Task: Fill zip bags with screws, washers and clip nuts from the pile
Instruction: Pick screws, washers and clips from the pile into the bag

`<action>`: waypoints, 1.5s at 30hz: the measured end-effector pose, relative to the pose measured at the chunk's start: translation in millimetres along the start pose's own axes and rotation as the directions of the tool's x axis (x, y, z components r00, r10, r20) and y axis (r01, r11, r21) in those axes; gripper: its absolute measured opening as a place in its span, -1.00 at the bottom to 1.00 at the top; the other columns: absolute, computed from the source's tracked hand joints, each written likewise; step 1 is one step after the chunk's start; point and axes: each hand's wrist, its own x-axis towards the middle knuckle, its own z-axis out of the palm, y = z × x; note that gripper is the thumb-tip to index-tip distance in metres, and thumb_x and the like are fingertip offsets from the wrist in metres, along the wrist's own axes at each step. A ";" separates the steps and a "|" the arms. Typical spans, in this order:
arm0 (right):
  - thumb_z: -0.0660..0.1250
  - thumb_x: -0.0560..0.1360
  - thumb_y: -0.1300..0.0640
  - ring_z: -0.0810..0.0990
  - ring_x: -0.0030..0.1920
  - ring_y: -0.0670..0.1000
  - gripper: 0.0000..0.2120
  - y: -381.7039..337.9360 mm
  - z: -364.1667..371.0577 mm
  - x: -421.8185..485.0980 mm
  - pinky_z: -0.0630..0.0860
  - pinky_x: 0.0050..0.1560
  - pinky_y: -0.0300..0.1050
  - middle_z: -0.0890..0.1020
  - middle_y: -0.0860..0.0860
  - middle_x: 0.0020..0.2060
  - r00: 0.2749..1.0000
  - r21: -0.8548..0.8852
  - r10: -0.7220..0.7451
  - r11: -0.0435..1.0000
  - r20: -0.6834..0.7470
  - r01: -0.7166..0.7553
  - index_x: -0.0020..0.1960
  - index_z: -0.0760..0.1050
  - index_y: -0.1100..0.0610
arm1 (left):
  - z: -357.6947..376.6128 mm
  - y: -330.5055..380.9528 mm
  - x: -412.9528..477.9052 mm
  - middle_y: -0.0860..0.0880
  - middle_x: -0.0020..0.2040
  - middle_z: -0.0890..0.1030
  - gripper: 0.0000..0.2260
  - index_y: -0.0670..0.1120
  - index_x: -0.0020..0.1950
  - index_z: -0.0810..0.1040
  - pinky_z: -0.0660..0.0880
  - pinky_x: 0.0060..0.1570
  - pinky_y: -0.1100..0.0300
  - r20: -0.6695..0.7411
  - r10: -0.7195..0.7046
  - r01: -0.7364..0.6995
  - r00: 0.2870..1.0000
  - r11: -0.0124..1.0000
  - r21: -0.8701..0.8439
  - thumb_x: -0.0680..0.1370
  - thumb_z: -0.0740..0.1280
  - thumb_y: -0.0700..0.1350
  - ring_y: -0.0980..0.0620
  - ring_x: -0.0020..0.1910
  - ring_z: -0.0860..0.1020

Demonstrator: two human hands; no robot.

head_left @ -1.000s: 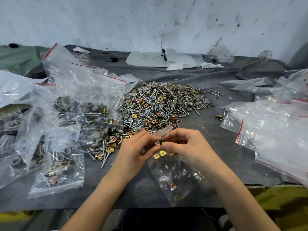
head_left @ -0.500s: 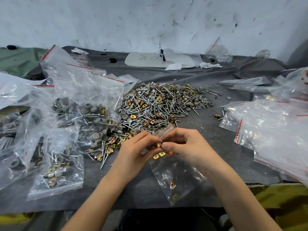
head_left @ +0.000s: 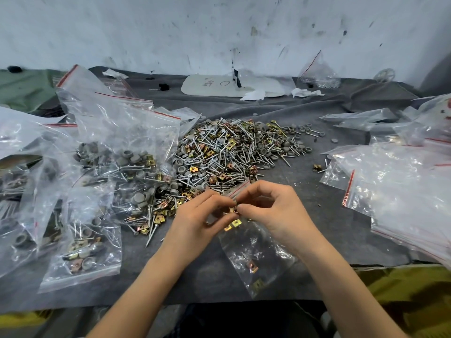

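Grey cloth (head_left: 317,215) covers the bench. Filled bags (head_left: 117,147) are heaped at left, flat empty bags (head_left: 402,186) stacked at right.

Pile (head_left: 231,152) of screws, washers and clip nuts sits mid-cloth, just beyond the hands. Dense and tangled, with sharp screw points. Judged best picked by fingertip, a few pieces at a time.

Zip bag (head_left: 253,252) lies in front of the pile, mouth lifted between both hands, body limp on the cloth. Thin slick film with no stiffness. Hold it at the red-striped lip or the mouth collapses.

Left hand (head_left: 195,220): narrow pinch on the bag lip. Right hand (head_left: 273,211): thumb and forefinger closed on what looks like 1 clip nut (head_left: 236,209) at the mouth.

2 loose nuts (head_left: 252,266) lie deep inside the bag. They are light, and their edges will likely snag the film.
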 end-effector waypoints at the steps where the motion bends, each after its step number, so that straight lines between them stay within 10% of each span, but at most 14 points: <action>1: 0.42 0.37 0.42 0.66 -0.19 0.00 -0.79 0.4 0.4 -0.3 0.61 -0.10 -0.13 0.69 0.10 -0.24 1.000 -0.012 -0.017 1.000 0.006 0.018 -0.23 0.59 0.11 | -0.1 0.5 0.3 -0.06 -0.20 0.59 -0.81 -0.21 -0.02 0.64 0.49 -0.22 0.32 0.000 -0.016 0.016 1.000 1.000 0.008 0.44 0.45 -0.14 0.15 -0.24 0.53; 19: 0.43 0.38 0.40 0.65 -0.16 -0.08 -0.67 9.9 -4.5 -0.5 0.56 -0.04 -0.27 0.64 -0.05 -0.22 0.954 -0.256 -0.285 0.919 0.094 0.300 -0.14 0.50 -0.03 | -2.0 4.0 2.5 0.09 -0.22 0.55 -0.76 -0.20 -0.08 0.64 0.44 -0.24 0.40 0.036 -0.113 0.114 0.993 0.993 -0.043 0.40 0.46 -0.05 0.20 -0.26 0.51; 32: 0.46 0.41 0.05 0.63 -0.43 0.07 -0.89 13.2 -11.9 5.3 0.58 -0.42 -0.02 0.65 0.05 -0.40 0.994 -0.311 0.011 0.950 0.105 0.022 -0.20 0.57 0.06 | -1.2 0.1 -1.0 0.04 -0.20 0.60 -0.77 -0.18 -0.06 0.64 0.46 -0.20 0.40 0.103 -0.046 0.046 0.994 0.999 0.009 0.45 0.46 -0.03 0.27 -0.21 0.49; 45: 0.38 0.49 0.14 0.55 -0.47 0.03 -0.84 19.8 -2.5 0.4 0.47 -0.46 -0.18 0.62 0.06 -0.45 0.989 -0.294 0.133 0.950 0.071 -0.107 -0.26 0.63 0.00 | -0.4 1.7 -0.5 0.01 -0.21 0.54 -0.87 -0.18 -0.07 0.62 0.44 -0.26 0.34 0.178 -0.003 -0.014 0.984 0.995 0.095 0.47 0.44 -0.13 0.17 -0.24 0.48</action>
